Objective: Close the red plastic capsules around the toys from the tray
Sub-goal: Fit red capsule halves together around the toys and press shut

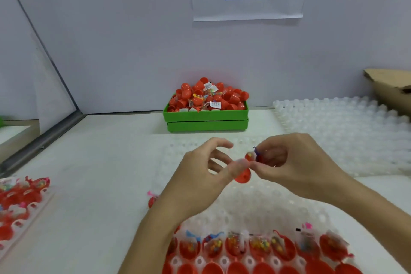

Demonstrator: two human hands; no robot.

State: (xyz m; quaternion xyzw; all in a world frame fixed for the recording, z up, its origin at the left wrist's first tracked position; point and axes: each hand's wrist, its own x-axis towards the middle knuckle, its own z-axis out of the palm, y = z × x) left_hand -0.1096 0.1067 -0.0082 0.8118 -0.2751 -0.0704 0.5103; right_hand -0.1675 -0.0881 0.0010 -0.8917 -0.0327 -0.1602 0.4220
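Observation:
Above the white tray (pixel 255 202), my two hands meet over a red capsule. My left hand (pixel 206 171) pinches the lower red half (pixel 243 177) with thumb and fingers. My right hand (pixel 289 162) pinches the upper red half with a bagged toy (pixel 252 156), a purple piece sticking up from it. The two halves touch but look tilted apart. At the tray's near end stands a row of open red capsule halves (pixel 262 249) holding bagged toys.
A green bin (pixel 205 118) heaped with red capsules sits against the back wall. Another white tray (pixel 347 131) lies at the right, a cardboard box (pixel 391 87) behind it. A tray of red capsules (pixel 20 202) lies at the left. A loose capsule (pixel 152 200) lies beside my left forearm.

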